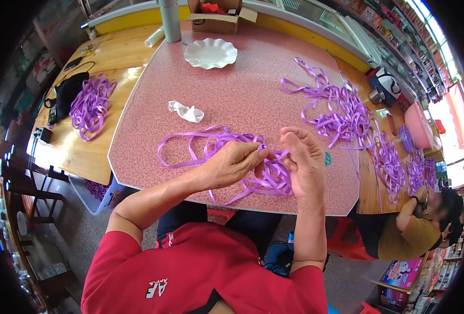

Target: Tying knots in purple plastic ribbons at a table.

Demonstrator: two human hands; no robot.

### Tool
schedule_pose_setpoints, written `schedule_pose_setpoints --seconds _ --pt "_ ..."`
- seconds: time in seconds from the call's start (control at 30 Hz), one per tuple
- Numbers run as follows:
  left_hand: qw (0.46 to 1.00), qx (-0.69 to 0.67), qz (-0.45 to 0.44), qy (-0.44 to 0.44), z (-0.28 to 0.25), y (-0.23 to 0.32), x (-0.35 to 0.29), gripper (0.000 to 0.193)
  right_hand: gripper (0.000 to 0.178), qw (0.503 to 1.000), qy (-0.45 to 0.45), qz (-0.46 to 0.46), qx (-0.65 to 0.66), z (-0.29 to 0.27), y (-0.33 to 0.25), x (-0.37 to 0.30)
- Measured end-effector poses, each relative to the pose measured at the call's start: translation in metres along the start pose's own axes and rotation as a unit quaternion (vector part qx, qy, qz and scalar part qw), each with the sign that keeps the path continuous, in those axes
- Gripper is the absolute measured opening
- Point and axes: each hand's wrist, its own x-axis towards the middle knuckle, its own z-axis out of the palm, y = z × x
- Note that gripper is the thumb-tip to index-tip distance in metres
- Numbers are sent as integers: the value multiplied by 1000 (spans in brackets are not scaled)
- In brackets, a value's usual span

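Table (143, 138): pink, speckled, filled the centre.
Ribbon heap (342, 112): purple, tangled, lay right of centre.
Ribbon (274, 182): purple, looped loosely at centre, beneath both hands.
Right hand (306, 165): half-curled, ribbon at its fingers; grip could not be told.
Left hand (234, 162): pinched ribbon between thumb and fingers.
Plate (211, 52): white, wavy-rimmed, sat upper centre.
Tissue (192, 113): crumpled, left of centre.

Pink table (153, 89): white scalloped plate (211, 53) toward far side, crumpled tissue (186, 112) nearer. Cardboard box (211, 24) at far edge, flaps open, red item (212, 8) inside. Gray-green post (170, 23) left of it, white tube (154, 37) beside. Left wood table (130, 57): dark phone (73, 64). Right: cap (388, 83), metal cup (377, 96) next to it, pink basin (419, 126). Co-worker (412, 238) in tan shirt lower right, red stool (346, 236) alongside.
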Motion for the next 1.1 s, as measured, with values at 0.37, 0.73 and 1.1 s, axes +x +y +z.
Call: schedule_pose_setpoints --seconds 0.37,0.73,1.1 --pt "982 118 103 106 0 -13 1 27 6 899 32 -177 -399 20 8 2" --pt "987 -103 10 120 1 -27 1 26 13 986 61 -85 -133 6 4 10" --pt "923 -353 -38 151 30 -39 -2 28 25 992 8 -118 -45 -2 20 11"
